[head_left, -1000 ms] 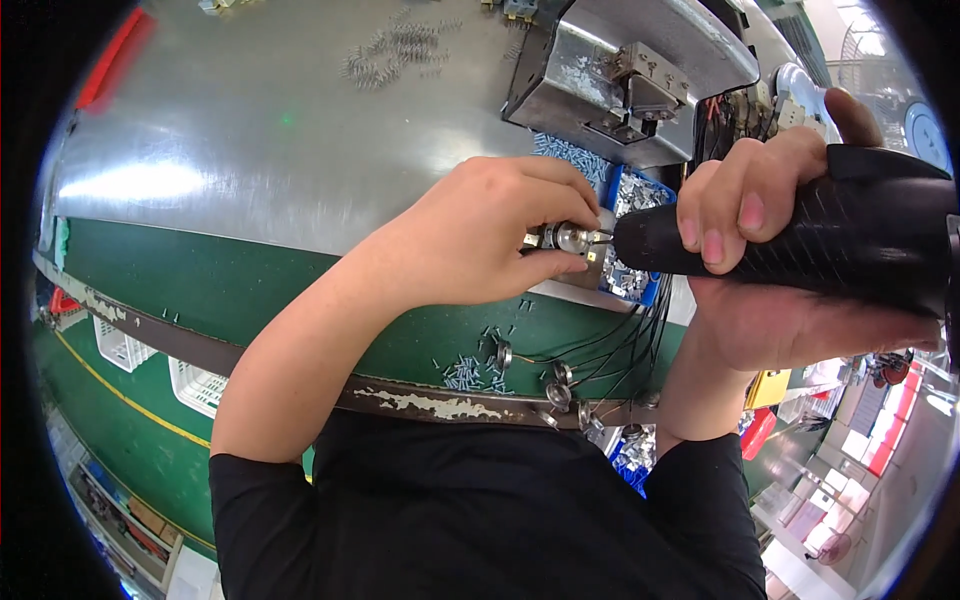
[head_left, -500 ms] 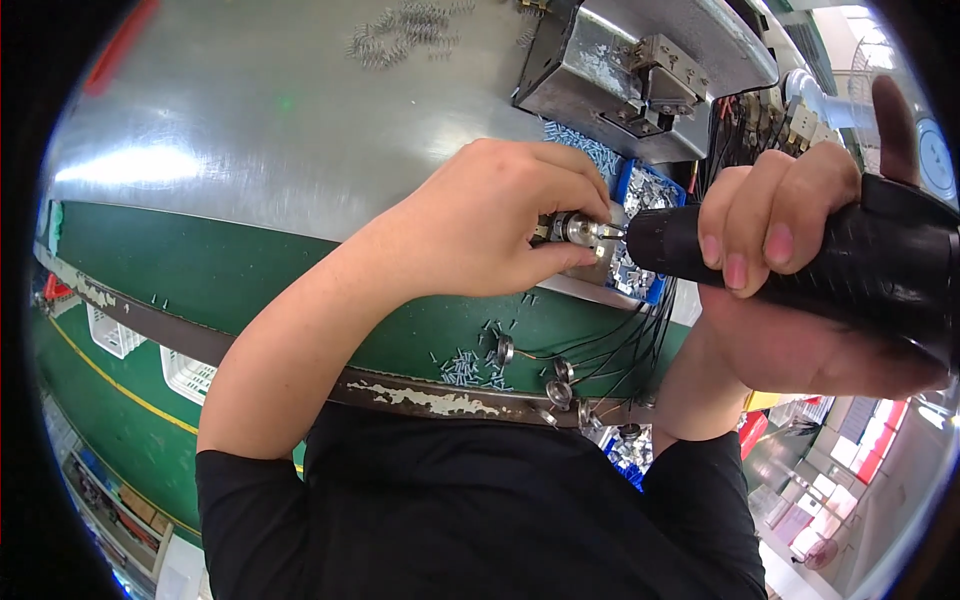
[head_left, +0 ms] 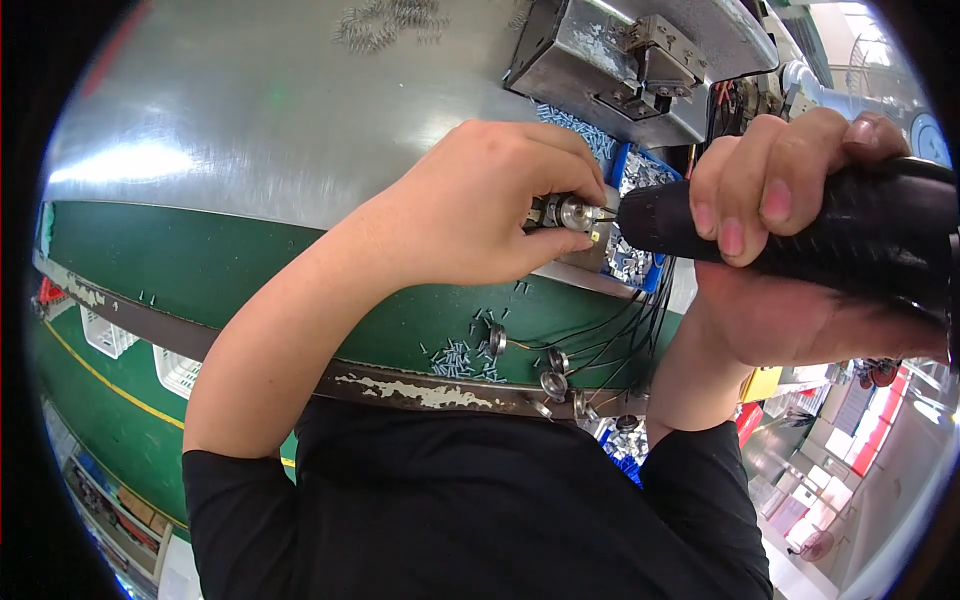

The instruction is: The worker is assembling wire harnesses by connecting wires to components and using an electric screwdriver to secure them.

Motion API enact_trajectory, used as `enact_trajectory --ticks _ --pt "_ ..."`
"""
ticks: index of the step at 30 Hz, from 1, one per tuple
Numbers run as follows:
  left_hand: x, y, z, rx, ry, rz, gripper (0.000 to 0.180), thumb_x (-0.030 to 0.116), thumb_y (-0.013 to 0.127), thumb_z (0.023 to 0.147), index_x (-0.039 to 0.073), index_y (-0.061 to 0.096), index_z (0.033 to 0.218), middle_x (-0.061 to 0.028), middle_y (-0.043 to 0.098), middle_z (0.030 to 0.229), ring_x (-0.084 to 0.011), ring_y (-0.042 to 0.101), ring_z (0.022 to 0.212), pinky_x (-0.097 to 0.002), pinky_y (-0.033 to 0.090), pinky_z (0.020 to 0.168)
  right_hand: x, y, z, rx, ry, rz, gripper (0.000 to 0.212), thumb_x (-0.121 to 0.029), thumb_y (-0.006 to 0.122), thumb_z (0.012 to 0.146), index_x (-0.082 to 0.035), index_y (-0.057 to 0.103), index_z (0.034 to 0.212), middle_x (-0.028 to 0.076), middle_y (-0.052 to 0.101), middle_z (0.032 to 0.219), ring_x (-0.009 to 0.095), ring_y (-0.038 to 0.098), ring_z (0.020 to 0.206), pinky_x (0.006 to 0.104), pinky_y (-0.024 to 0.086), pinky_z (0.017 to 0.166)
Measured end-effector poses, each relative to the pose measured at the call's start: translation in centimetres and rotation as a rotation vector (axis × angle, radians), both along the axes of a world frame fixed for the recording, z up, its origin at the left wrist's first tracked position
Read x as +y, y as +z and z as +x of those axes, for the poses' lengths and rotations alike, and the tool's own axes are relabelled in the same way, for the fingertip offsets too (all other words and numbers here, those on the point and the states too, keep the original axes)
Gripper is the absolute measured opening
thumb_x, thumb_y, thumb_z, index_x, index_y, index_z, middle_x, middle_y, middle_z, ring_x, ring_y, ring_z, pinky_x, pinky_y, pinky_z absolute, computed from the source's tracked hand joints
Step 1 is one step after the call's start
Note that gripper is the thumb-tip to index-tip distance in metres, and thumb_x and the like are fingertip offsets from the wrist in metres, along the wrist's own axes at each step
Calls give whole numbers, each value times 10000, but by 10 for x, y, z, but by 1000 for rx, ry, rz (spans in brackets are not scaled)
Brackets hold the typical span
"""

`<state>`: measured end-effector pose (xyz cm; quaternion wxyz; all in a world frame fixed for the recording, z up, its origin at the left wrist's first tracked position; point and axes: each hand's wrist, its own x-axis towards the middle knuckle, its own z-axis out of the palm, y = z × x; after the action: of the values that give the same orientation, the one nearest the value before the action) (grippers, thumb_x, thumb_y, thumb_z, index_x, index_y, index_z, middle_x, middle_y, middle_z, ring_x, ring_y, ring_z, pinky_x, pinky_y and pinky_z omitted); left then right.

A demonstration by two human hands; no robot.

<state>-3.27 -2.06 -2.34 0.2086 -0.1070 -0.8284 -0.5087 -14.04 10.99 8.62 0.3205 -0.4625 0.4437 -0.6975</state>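
Observation:
My left hand (head_left: 490,205) is closed, thumb and fingers gripping a small round metal part (head_left: 577,214) at the steel table's near edge. My right hand (head_left: 790,200) is wrapped round a black electric screwdriver (head_left: 655,218), which lies almost level. Its thin bit points left and reaches the round part between my left thumb and fingers; whether it sits on a screw is too small to tell. Beside the driver's nose is a blue tray (head_left: 617,170) of small shiny metal pieces. My left fingers hide part of what they hold.
Blue-grey screws (head_left: 580,130) lie behind the tray, before a metal fixture (head_left: 600,60). More screws (head_left: 460,360) and round metal parts on black wires (head_left: 553,385) lie on the green surface near my body. Springs (head_left: 390,22) are scattered far back.
My right thumb, raised before, has come down onto the screwdriver. The driver's nose has shifted slightly left and up in the picture; the whole view has shifted a little too. My left hand keeps its grip.

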Motion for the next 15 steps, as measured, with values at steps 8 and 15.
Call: enact_trajectory --ticks 8,15 --pt "2 2 1 8 3 -12 252 154 834 800 49 764 1019 -61 750 1043 -281 725 918 -375 597 760 0 1 6 -9 23 -13 988 -819 524 941 -7 436 1496 104 603 1033 221 601 802 376 488 754" --pt "-3 7 5 -71 -60 56 327 83 863 774 3 751 1071 -125 758 1089 -329 734 992 -389 590 869 10 7 -11 1 9 -61 959 -802 530 954 -10 451 1488 108 608 1051 226 606 825 377 488 776"
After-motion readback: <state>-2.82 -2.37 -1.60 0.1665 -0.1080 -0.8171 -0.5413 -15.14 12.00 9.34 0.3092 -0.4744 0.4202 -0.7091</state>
